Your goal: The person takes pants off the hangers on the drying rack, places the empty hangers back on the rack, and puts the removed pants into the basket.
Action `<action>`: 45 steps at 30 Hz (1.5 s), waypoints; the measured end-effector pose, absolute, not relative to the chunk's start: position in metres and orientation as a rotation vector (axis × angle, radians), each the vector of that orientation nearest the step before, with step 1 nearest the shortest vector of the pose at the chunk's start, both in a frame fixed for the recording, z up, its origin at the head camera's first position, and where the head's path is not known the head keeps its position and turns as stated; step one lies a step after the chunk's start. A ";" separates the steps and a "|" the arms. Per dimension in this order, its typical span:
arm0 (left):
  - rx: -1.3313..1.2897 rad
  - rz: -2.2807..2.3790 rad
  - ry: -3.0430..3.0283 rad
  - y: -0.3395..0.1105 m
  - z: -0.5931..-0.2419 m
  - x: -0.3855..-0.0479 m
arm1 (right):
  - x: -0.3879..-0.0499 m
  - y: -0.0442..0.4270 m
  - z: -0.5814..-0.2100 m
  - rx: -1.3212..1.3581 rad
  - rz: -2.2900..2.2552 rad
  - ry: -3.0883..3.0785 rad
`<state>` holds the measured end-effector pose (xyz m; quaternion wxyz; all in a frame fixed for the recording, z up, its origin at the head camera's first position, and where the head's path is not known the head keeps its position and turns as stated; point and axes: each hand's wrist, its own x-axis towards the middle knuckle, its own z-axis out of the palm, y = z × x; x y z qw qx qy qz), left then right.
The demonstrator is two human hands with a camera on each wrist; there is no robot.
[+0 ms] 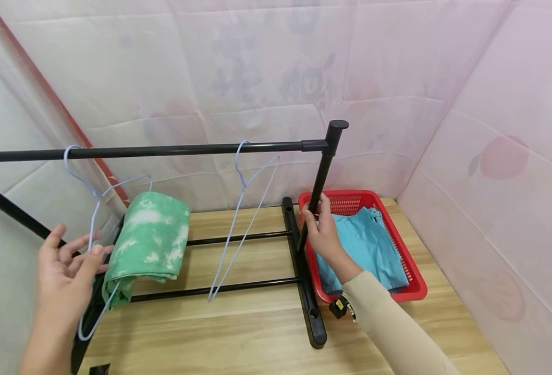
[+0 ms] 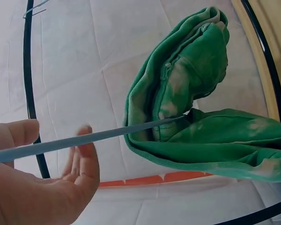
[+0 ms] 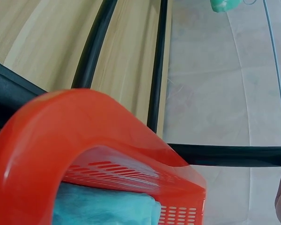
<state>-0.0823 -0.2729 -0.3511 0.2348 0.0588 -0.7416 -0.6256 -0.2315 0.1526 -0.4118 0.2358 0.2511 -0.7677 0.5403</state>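
Left grip (image 1: pixel 69 278): bare hand, thumb and fingers apart around a blue hanger's (image 1: pixel 99 197) wire, not clamped on it; perhaps guiding it.
Right grip (image 1: pixel 324 237): clamped on the black upright post (image 1: pixel 322 174), apparently to steady the rack.
Green cloth (image 1: pixel 149 234): one, white-blotched, folded over that hanger, presumably so its weight hangs either side; just beyond the left fingertips, apart from them in the left wrist view, and well apart from the right grip.
Rail (image 1: pixel 186 150): black, bearing the hanger's hook.
Second hanger (image 1: pixel 243 185): bare, on the rail between the grips.
Red basket (image 1: pixel 413 266): on the table (image 1: pixel 186 333), beyond the post, containing blue cloth (image 1: pixel 365 250).
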 end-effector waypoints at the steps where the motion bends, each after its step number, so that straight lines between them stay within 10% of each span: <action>1: 0.149 -1.716 -2.046 -0.273 -0.352 -0.082 | -0.231 0.153 -0.412 0.689 1.484 -2.109; 30: -0.440 -2.444 -1.758 -0.282 -0.343 -0.100 | -0.230 0.149 -0.417 0.703 1.509 -2.089; 45: -0.095 -2.309 -1.841 -0.278 -0.335 -0.105 | -0.231 0.150 -0.419 0.695 1.503 -2.063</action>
